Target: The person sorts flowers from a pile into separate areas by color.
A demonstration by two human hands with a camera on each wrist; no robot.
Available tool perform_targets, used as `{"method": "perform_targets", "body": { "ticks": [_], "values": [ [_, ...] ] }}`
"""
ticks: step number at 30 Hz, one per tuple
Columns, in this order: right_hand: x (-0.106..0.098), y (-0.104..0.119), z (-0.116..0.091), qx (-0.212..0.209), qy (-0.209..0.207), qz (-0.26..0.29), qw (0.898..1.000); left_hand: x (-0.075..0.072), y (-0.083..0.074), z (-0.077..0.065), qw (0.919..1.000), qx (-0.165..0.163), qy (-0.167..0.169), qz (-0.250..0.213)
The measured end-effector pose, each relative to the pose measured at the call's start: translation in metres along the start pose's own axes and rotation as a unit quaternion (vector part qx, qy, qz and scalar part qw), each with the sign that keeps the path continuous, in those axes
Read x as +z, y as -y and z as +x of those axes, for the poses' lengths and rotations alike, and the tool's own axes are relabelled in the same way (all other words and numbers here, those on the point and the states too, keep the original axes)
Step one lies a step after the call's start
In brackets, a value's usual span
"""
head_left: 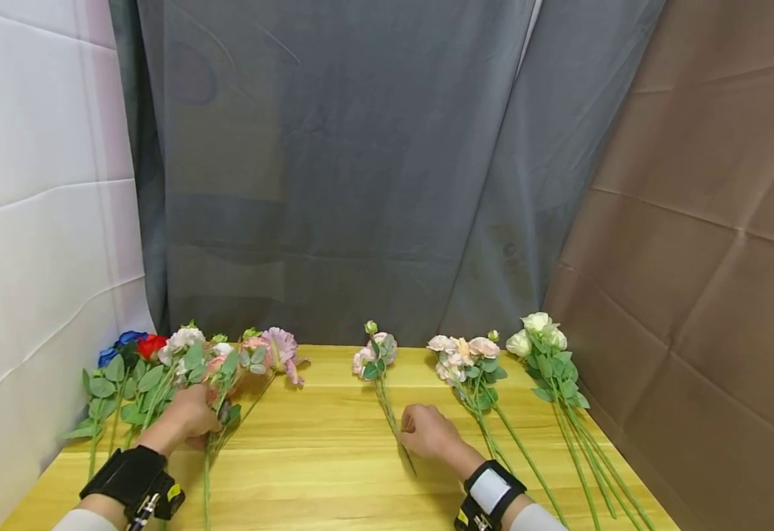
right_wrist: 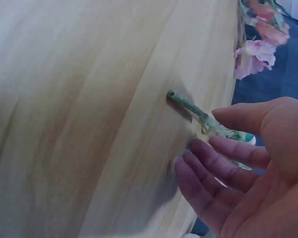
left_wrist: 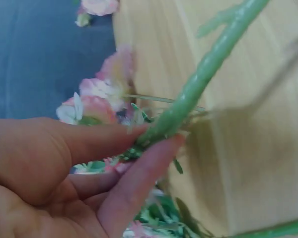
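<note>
At the left of the table, my left hand [head_left: 190,414] pinches a green flower stem [left_wrist: 203,74] between thumb and finger. Pink and white blooms [left_wrist: 92,106] lie beyond the fingers in the left wrist view; which bloom this stem bears is hidden. My right hand [head_left: 429,432] is beside the lower stem of a pale pink flower [head_left: 375,355] lying alone mid-table. In the right wrist view that stem [right_wrist: 186,104] runs between thumb and bent fingers, with a gap showing around it.
Blue flowers [head_left: 132,337], a red flower [head_left: 151,345] and a mauve flower [head_left: 282,349] lie at the left on the wooden table [head_left: 307,442]. Peach-pink flowers [head_left: 456,358] and white roses [head_left: 538,335] lie to the right. A grey curtain [head_left: 360,184] hangs behind.
</note>
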State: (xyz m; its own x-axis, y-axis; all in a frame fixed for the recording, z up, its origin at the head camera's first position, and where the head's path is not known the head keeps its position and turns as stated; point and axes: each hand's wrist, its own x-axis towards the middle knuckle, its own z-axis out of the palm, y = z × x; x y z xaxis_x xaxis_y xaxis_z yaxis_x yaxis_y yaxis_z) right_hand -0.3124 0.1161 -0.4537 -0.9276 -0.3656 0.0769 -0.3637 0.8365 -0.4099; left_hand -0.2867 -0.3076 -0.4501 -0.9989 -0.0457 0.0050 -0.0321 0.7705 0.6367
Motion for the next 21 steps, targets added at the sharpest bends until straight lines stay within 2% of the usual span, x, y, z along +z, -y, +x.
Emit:
{"method": "perform_targets", "body": {
  "ticks": [2,8,13,16,21],
  "values": [
    [-0.001,0.001,-0.002,0.009,-0.005,-0.011,1.000,-0.003,-0.005,-0.003,0.9998,0.013,-0.010,-0.012],
    [-0.006,0.011,-0.005,0.040,-0.052,-0.036,0.997,-0.006,-0.033,-0.012,0.9947,0.032,-0.035,-0.091],
    [-0.009,0.031,-0.007,0.020,-0.072,0.019,0.997,0.004,-0.063,-0.009,0.9892,0.056,-0.041,-0.129],
    [-0.008,0.048,-0.009,-0.019,-0.050,0.075,0.996,0.012,-0.083,-0.005,0.9851,0.080,-0.053,-0.143],
    [-0.001,0.071,-0.010,-0.052,0.032,0.167,0.984,0.027,-0.112,0.000,0.9775,0.103,-0.061,-0.174]
  ]
}}
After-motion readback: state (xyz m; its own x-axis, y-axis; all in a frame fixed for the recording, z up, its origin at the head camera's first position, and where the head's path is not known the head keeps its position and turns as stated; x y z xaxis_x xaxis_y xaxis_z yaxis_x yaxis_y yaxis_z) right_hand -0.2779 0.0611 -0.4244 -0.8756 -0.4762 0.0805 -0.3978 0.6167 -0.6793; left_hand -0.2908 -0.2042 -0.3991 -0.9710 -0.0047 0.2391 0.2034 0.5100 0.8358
